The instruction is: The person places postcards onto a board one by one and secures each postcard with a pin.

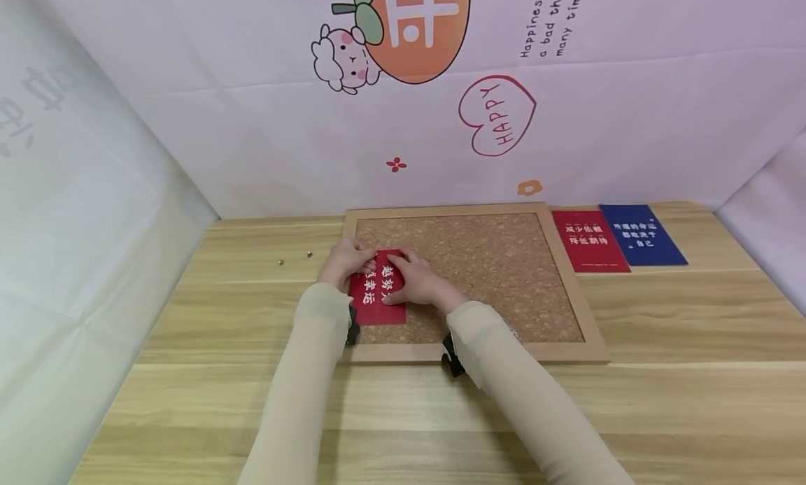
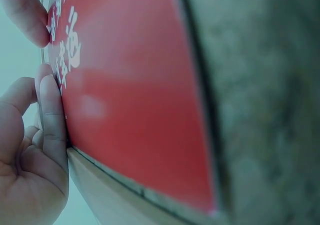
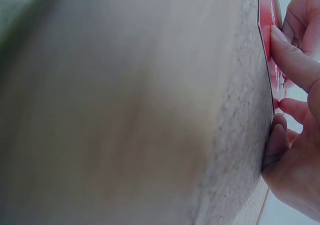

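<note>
The right hand (image 1: 420, 278) spreads its fingers on the red card (image 1: 380, 289) beneath them, atop the corkboard (image 1: 488, 268); the left hand (image 1: 345, 261) bunches its own at the card's edge, any grip hidden.

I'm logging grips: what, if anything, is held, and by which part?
The right hand presses the red card near its right edge; whether the left hand pinches anything can't be told.
</note>
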A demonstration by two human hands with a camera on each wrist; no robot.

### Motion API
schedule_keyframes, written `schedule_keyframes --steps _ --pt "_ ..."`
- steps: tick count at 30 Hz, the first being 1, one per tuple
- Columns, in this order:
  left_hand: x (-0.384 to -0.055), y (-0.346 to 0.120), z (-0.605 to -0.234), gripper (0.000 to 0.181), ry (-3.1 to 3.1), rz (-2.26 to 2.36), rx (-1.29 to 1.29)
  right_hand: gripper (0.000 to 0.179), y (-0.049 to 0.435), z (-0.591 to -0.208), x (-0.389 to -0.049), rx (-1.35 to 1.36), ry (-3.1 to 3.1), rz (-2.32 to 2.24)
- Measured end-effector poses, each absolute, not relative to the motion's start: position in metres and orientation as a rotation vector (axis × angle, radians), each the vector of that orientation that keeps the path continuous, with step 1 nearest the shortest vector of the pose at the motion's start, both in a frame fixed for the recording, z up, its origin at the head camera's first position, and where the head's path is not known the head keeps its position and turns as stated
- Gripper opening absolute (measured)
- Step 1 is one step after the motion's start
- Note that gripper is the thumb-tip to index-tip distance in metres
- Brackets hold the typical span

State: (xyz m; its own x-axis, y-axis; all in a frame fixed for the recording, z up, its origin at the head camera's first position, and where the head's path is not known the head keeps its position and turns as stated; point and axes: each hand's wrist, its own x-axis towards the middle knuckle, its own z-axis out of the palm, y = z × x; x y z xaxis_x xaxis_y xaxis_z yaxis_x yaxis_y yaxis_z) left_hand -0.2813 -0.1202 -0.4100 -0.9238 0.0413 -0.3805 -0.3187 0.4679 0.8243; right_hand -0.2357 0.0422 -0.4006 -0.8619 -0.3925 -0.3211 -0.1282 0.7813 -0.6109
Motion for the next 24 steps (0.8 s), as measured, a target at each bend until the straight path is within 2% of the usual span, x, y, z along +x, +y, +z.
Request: schedule_keyframes --steps 24 --pt "-0.2805 -0.1184 -0.4081 0.032 2.407 1.388 -0.241 0.086 0.0422 -0.4015 -0.2359 -0.387 2.534 -0.833"
